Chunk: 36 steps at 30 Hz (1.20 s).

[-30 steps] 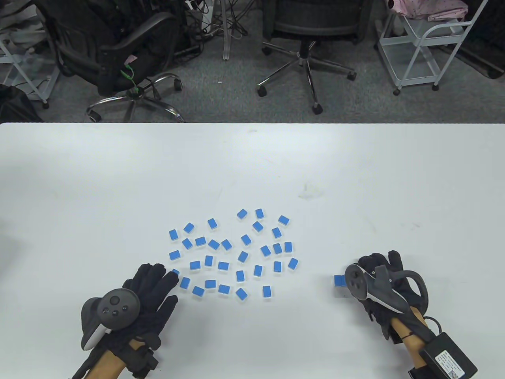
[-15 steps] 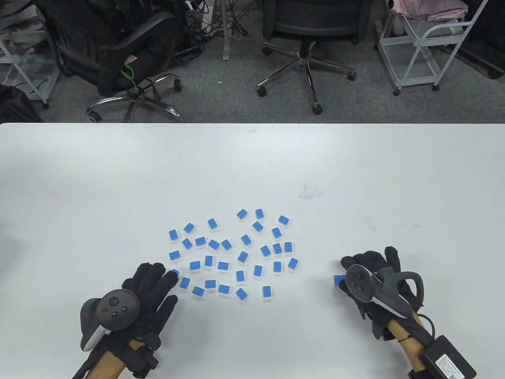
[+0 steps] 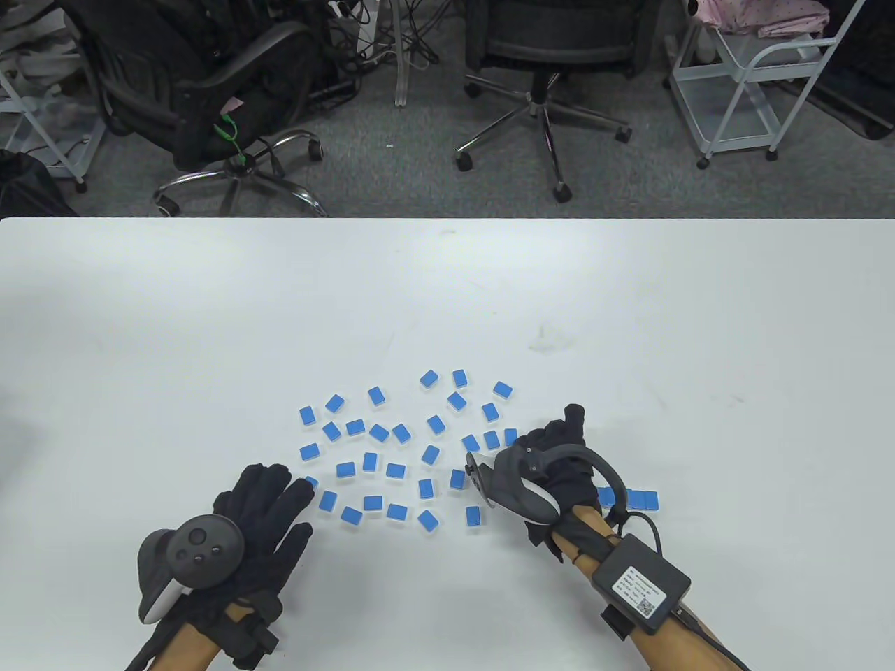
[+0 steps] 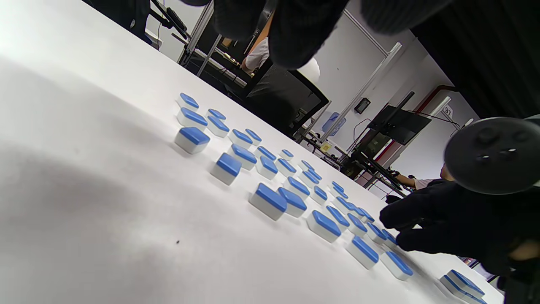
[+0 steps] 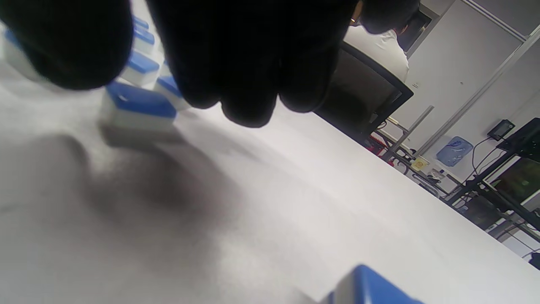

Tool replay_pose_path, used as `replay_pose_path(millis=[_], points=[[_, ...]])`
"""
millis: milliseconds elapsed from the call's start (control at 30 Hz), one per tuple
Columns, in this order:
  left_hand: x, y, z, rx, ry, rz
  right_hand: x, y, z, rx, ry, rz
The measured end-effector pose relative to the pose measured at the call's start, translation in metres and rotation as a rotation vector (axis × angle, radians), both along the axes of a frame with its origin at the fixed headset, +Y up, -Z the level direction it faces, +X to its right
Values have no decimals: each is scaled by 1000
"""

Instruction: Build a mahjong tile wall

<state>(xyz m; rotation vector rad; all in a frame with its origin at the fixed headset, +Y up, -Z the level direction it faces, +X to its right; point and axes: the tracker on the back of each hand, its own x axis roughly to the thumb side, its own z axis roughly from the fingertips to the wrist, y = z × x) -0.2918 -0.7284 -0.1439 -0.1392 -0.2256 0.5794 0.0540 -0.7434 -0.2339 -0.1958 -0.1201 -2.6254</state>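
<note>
Several loose blue-backed mahjong tiles (image 3: 396,470) lie scattered face down mid-table, also in the left wrist view (image 4: 270,200). A short row of tiles (image 3: 635,499) lies side by side to the right of them, seen low at the right as the row (image 4: 462,283). My right hand (image 3: 542,440) hovers over the scatter's right edge. Its thumb and fingers (image 5: 249,97) hang apart just above one blurred tile (image 5: 137,110); no tile is gripped. My left hand (image 3: 280,493) rests flat with spread fingers, its tips beside a tile (image 3: 311,482) at the scatter's left edge.
The white table (image 3: 447,293) stretches wide behind the tiles. Office chairs (image 3: 545,63) and a white cart (image 3: 755,91) stand on the carpet beyond its far edge. A cable and a black box (image 3: 640,583) sit on my right forearm.
My right hand has left the row at the right and swung left to the scatter's right edge, uncovering the row. The left hand has barely moved.
</note>
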Motion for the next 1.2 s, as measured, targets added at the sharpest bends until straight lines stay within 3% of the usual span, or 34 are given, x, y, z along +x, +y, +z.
replay_pose_path(millis=[267,467,600,767,967,1033,1200], points=[[1,0,-1,10,-17,1,1,-4,-2,-82,-34,-39],[3,-1,-2,6,-18,0,12,-3,8,-87,64,-42],[3,-1,-1,1,-11,3,55,34,7,44,18,-267],[2,-1,-1,-4,-7,2,132,61,13,51,-142,-425],[5,-4,-3,-22,-4,1,184,25,34,13,-153,-371],[4,-5,-2,-32,0,4,187,19,34,-92,-144,-377],[3,-6,1,-39,12,0,179,16,34,-88,-108,-318]])
